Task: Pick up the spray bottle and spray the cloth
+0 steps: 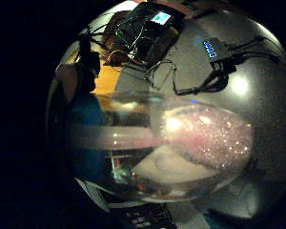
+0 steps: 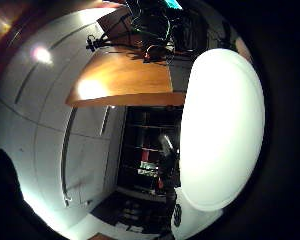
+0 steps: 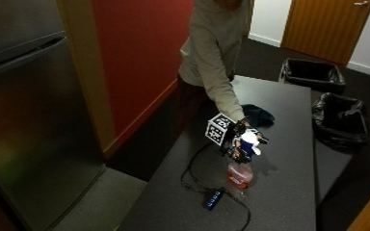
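My right hand [image 3: 241, 137] is wrapped around the head of the spray bottle [image 3: 241, 174], fingers curled on it; 1 finger probably sits at the trigger, though it is too dark to confirm. The bottle hangs upright just above the table [image 3: 287, 192], pink liquid low in it. The cloth [image 3: 258, 115] lies beyond the bottle, near my body, so the nozzle must turn that way.

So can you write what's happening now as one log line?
hand: holds spray bottle | bottle: pink liquid, lifted above table | cloth: dark, on table behind
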